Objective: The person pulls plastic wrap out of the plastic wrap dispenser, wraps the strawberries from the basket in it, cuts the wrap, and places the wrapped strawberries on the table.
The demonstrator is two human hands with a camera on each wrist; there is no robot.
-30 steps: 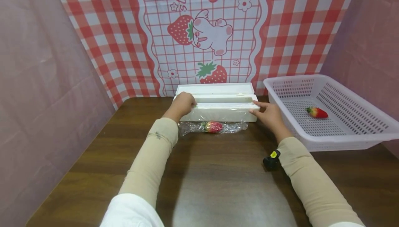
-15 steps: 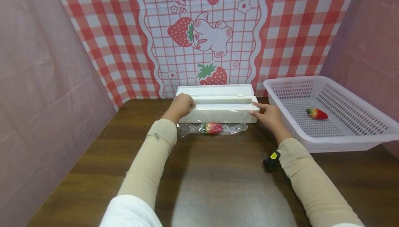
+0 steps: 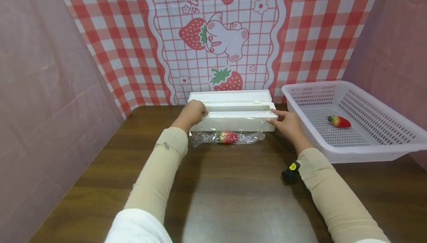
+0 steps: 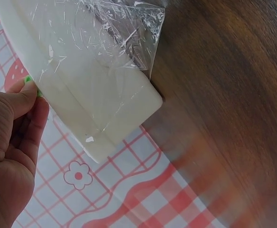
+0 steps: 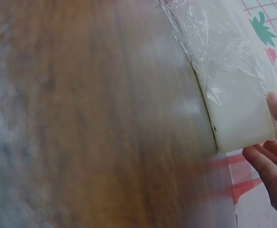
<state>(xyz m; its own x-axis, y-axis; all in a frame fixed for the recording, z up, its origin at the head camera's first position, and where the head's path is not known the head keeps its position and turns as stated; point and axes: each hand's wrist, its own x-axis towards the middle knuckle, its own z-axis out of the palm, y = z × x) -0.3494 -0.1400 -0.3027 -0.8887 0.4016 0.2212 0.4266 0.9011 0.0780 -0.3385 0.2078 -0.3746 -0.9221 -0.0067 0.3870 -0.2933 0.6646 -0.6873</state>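
A white cling film dispenser [image 3: 233,124] lies across the table with its lid [image 3: 230,95] raised at the back. Clear film hangs over its front and runs down to a strawberry [image 3: 228,137], which lies on the table wrapped in film. At the dispenser's left end, my left hand [image 3: 193,114] pinches a small green slider [image 4: 28,80] on the edge, mostly hidden by thumb and fingers in the left wrist view. My right hand [image 3: 289,126] grips the dispenser's right end, thumb on the front side and fingers at the end corner.
To the right stands a white perforated basket [image 3: 377,148] holding one bare strawberry [image 3: 339,121]. A strawberry-print checked cloth [image 3: 133,50] hangs close behind the dispenser. The brown wooden table [image 3: 247,198] stretches toward me.
My left hand has shifted very slightly left at the dispenser's end. My right hand, the wrapped strawberry and the basket stay about where they were.
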